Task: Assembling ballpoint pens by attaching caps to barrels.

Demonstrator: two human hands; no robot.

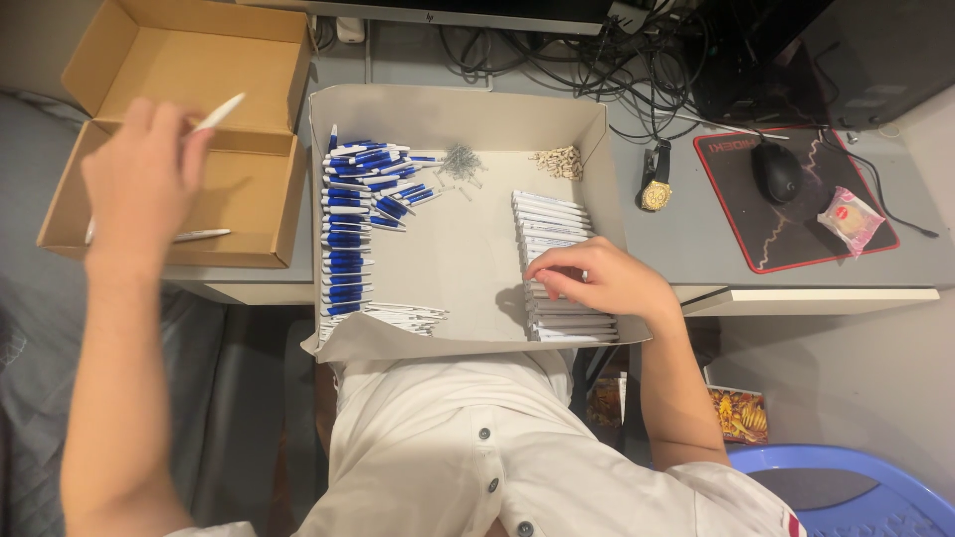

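Note:
My left hand (139, 179) is over an open brown cardboard box (249, 254) at the left and holds a white pen (219, 111) whose tip points up and right. Another white pen (199, 236) lies on the floor of that box. My right hand (597, 281) rests with bent fingers on a row of white pen barrels (552, 224) stacked along the right side of a shallow grey tray (458, 114). Blue-and-white pen parts (348, 229) fill the tray's left side. Small metal springs (461, 161) and a heap of small tan parts (560, 162) lie at its far end.
A wristwatch (655, 184) lies on the grey desk (676, 244) right of the tray. Further right sit a black mouse (776, 171) on a red-edged mat (736, 239) and a wrapped snack (849, 219). Cables (597, 60) tangle at the back. A blue plastic stool (856, 487) stands bottom right.

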